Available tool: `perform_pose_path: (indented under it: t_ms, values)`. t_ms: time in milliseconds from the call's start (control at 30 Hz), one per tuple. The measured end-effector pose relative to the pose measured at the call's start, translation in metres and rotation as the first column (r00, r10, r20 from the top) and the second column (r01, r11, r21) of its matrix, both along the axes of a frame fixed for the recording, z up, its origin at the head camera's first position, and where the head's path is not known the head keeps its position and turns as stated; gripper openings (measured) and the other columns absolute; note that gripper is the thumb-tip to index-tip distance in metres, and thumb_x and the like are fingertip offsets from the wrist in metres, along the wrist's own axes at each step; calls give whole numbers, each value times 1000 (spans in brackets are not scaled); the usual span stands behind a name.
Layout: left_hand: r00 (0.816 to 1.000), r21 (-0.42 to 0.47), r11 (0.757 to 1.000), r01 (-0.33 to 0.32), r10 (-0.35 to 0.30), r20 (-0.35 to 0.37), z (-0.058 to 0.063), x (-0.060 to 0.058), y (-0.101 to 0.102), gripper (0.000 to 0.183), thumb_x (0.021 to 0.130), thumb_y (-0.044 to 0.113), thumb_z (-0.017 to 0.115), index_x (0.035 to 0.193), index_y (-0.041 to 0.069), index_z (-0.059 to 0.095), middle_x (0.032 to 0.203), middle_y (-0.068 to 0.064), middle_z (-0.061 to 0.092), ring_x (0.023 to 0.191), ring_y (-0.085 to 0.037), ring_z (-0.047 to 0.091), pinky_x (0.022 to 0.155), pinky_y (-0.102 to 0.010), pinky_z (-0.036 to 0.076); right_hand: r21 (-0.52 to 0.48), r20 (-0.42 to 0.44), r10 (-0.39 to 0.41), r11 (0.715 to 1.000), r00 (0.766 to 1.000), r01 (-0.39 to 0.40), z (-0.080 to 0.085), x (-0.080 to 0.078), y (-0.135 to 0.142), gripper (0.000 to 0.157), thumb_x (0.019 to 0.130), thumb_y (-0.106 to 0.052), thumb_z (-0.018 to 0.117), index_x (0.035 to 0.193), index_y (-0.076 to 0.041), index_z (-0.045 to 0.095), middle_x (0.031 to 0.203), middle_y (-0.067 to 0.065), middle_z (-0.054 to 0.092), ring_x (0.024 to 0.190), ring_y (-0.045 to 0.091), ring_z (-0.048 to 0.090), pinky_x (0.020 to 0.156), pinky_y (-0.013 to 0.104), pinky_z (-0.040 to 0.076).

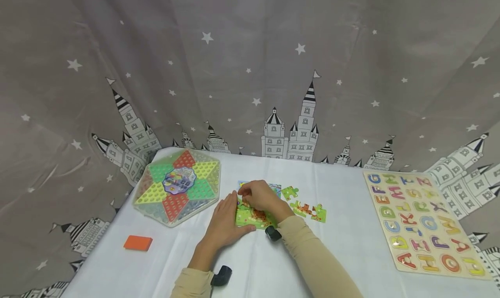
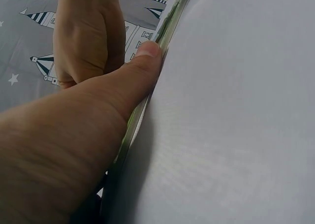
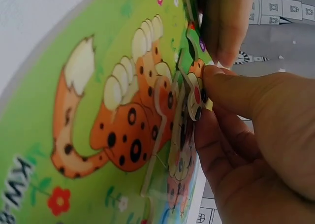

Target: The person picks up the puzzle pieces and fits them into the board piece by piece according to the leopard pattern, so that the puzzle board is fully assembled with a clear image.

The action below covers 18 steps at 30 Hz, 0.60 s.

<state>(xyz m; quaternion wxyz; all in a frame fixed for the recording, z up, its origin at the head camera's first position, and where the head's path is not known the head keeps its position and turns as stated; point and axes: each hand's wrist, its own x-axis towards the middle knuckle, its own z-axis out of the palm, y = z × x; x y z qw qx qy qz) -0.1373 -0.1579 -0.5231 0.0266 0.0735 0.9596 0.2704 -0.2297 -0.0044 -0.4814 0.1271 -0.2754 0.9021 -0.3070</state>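
A green jigsaw puzzle (image 1: 250,220) with an orange spotted cat (image 3: 123,125) lies mid-table. My left hand (image 1: 228,215) rests flat at its left side with fingers straight, and the thumb (image 2: 142,71) presses along the puzzle's edge (image 2: 170,27). Over the puzzle's top part, my right hand (image 1: 247,198) pinches a small puzzle piece (image 3: 196,93) between thumb and fingers (image 3: 246,101). The piece is tilted up at the border of the pieces that are joined. In the head view the hand hides the piece.
Loose puzzle pieces (image 1: 310,210) lie just right of the puzzle. A hexagonal Chinese checkers board (image 1: 177,185) and an orange block (image 1: 138,243) sit at the left. An alphabet peg board (image 1: 423,222) lies at the right. A star-and-castle curtain (image 1: 250,72) hangs behind the white table (image 1: 351,246).
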Motion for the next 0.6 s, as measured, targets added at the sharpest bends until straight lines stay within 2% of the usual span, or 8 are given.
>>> perform_pose_path:
  t_ms: [300, 600]
  values:
    - [1000, -16, 1000, 4, -4, 19, -1, 0, 0, 121, 82, 65, 74, 162, -3, 12, 171, -19, 15, 160, -34, 14, 132, -50, 15, 70, 6, -66, 995, 998, 66, -1, 7, -8, 22, 99, -13, 67, 118, -14, 77, 115, 2, 77, 115, 21, 69, 103, 36, 56]
    - [1000, -49, 999, 14, -14, 7, -2, -1, -1, 118, 83, 66, 73, 159, -7, 20, 169, -23, 17, 159, -37, 16, 131, -51, 17, 92, 5, -174, 981, 985, 173, -2, 13, -15, 18, 96, -14, 70, 112, -12, 79, 111, 4, 76, 113, 22, 69, 102, 37, 56]
